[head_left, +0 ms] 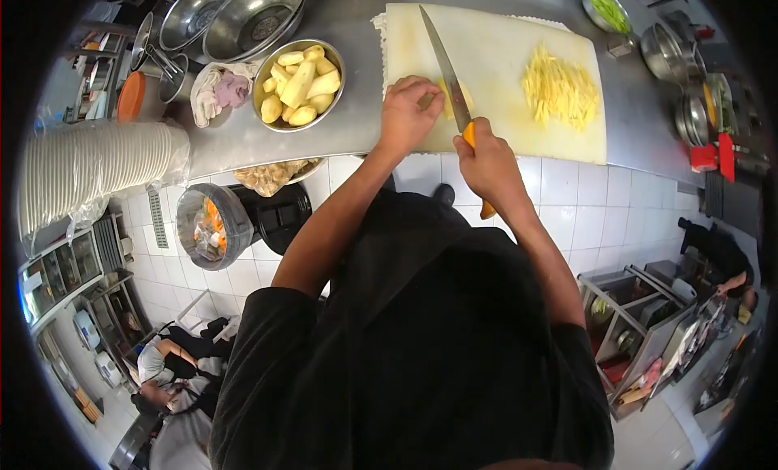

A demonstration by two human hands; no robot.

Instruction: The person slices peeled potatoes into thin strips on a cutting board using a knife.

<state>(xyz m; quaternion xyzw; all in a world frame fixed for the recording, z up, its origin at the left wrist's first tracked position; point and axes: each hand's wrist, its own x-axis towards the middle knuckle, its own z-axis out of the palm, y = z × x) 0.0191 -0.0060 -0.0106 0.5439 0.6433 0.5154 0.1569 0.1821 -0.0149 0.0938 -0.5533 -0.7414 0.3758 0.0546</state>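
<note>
My right hand (492, 164) is wrapped round the orange handle of a long kitchen knife (445, 58), whose blade points away from me over the white cutting board (494, 44). Beside the blade, a pale yellow piece of potato (462, 104) lies partly hidden under the knife. My left hand (409, 109) is curled at its left side, fingertips against the potato piece. To the right on the board is a heap of thin-cut potato strips (561, 87). Left of the board, peeled whole potatoes (300, 85) fill a steel bowl (339, 81).
A cloth (217, 93) and large steel bowls (253, 24) stand left on the steel counter (348, 16), near stacked containers (101, 166) in plastic. A bin (212, 227) stands below. Sliced greens (606, 8) are at the far right. Other people (174, 365) are behind on both sides.
</note>
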